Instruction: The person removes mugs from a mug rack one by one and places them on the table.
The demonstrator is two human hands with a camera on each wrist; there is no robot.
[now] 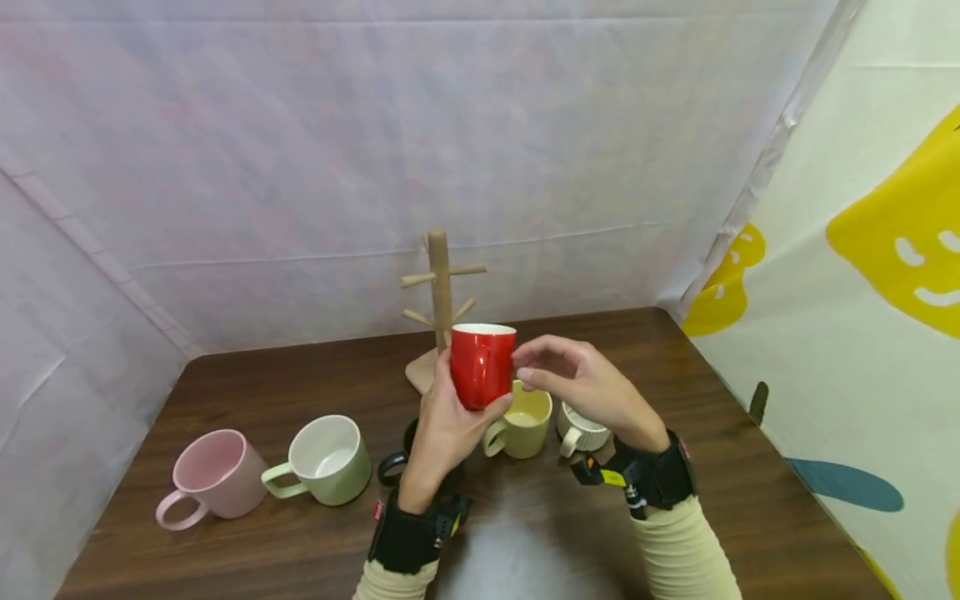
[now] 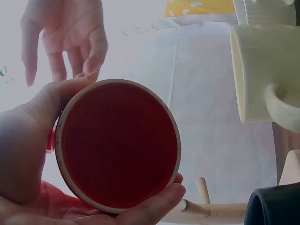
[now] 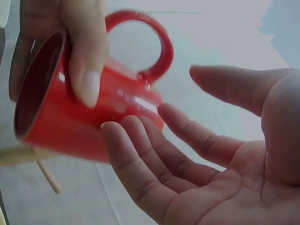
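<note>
A glossy red mug (image 1: pixel 482 367) with a white inside is held up above the table. My left hand (image 1: pixel 447 422) grips it around the lower side, fingers and thumb wrapped about the body. Its round base (image 2: pixel 119 145) faces the left wrist camera. The mug's handle (image 3: pixel 165 47) stands free of both hands in the right wrist view. Close beside the mug, my right hand (image 1: pixel 588 385) has its fingers spread and loosely bent, holding nothing. Whether its fingertips (image 3: pixel 112 131) touch the mug I cannot tell. Behind the mug stands a wooden mug tree (image 1: pixel 440 292) with bare visible pegs.
On the brown table (image 1: pixel 517 550) a pink mug (image 1: pixel 225 479) and a light green mug (image 1: pixel 337 471) stand to the left. A black mug (image 1: pixel 392 468) is mostly hidden by my left arm. A yellow mug (image 1: pixel 527 433) and a ribbed cream mug (image 1: pixel 583 435) stand right.
</note>
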